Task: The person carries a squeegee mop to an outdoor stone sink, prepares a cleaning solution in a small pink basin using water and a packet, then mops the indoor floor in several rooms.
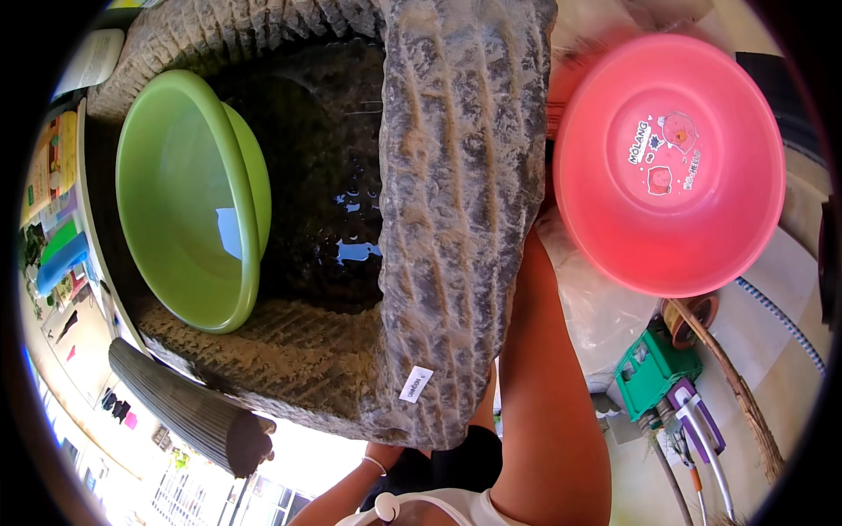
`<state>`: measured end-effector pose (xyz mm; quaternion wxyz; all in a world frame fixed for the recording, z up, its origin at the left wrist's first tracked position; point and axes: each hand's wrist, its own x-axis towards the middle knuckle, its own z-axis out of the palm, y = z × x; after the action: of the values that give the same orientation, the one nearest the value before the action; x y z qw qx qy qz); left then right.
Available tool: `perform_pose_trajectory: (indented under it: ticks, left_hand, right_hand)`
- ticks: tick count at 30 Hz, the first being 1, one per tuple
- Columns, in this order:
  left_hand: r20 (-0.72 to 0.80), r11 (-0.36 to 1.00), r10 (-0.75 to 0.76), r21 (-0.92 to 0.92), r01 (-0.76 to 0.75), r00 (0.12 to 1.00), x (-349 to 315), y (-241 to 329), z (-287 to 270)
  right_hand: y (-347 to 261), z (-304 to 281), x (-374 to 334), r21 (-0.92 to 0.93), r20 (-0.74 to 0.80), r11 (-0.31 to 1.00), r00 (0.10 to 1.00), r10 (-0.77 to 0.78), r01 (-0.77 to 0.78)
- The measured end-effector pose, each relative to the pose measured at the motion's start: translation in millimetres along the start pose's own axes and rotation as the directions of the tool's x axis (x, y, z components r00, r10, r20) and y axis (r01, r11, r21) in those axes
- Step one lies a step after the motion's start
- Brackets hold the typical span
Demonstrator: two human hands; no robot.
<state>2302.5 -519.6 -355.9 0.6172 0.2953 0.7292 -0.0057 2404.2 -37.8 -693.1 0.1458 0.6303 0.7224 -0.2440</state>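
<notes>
Since your right arm (544, 377) hides the hand gripping the pink basin (671, 162), I cannot tell your fingers' state. Tilted, it could slip against the stone trough (456, 219). Your left hand isn't visible.

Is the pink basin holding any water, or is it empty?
Empty, as far as it shows: the pink basin has a dry-looking bottom, its printed sticker clear and undistorted, with no waterline or reflections.

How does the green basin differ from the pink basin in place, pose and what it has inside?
The green basin sits inside the stone trough, tilted on its side against the wall; the pink basin is outside the trough, its opening facing the camera. The green basin is plain inside; the pink basin has cartoon stickers on its bottom. The green basin stands by dark water; the pink basin looks dry. Both are round plastic basins with rolled rims.
</notes>
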Motion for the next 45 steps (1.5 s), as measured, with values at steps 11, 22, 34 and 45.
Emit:
perform_pose_trajectory:
  ticks: [11, 22, 34, 45]
  left_hand:
    - [0.213, 0.98, -0.194, 0.009, 0.197, 0.958, -1.4, 17.2, -14.9]
    - [0.146, 0.943, 0.334, -0.055, -0.329, 0.931, -17.8, 108.7, -46.1]
    - [-0.512, 0.544, 0.725, 0.016, -0.839, 0.46, -22.0, 371.1, -155.3]
    - [0.118, 0.567, 0.791, -0.507, -0.649, 0.6, 32.3, 397.8, -142.5]
  right_hand:
    - [-6.7, -48.1, -48.5, 0.115, -0.353, 0.981, 0.93, -0.103, 0.153]
    - [25.0, -156.3, -181.9, 0.945, -0.097, 0.322, 0.989, 0.114, 0.055]
    - [18.8, -337.0, -328.8, 0.899, 0.061, -0.437, 0.994, 0.093, -0.014]
    - [48.4, -422.9, -357.9, 0.76, -0.392, 0.52, 0.913, -0.11, 0.389]
